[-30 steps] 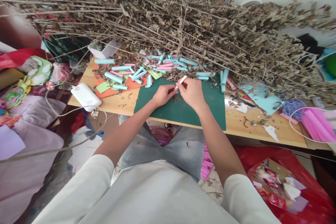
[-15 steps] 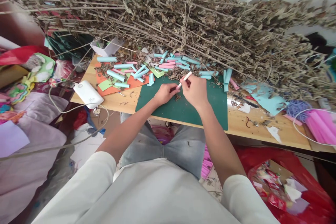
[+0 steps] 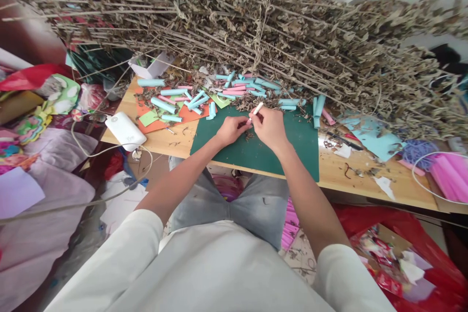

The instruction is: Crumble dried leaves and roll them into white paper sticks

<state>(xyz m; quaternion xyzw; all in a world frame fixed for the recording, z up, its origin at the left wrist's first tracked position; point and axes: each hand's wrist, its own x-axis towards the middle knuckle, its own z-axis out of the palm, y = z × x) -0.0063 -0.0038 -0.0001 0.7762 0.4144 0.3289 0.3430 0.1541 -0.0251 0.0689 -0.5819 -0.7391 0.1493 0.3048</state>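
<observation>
Over the dark green cutting mat (image 3: 298, 148), my left hand (image 3: 231, 129) is closed in a pinch on a small pink paper tube (image 3: 248, 122), mostly covered by the fingers. My right hand (image 3: 271, 127) grips a slim white pen-like stick (image 3: 258, 107), tilted, its lower end meeting the pink tube between the fingertips. Whether that end is inside the tube I cannot tell. Dry leaf crumbs (image 3: 250, 135) lie on the mat beneath. Just beyond the hands are several rolled blue paper tubes (image 3: 163, 105) and pink paper tubes (image 3: 234, 92).
A large heap of dried leafy stalks (image 3: 226, 24) spans the table's back. At left lies a white power bank (image 3: 126, 130) with a cable. Blue paper (image 3: 376, 134), a black pen (image 3: 343, 140) and scraps are at right. A red bag (image 3: 365, 217) of rubbish stands below the table.
My right hand has shifted slightly left, and the white stick's upper end now sits a little lower and further left. My left hand keeps its pinch. The view has moved slightly.
</observation>
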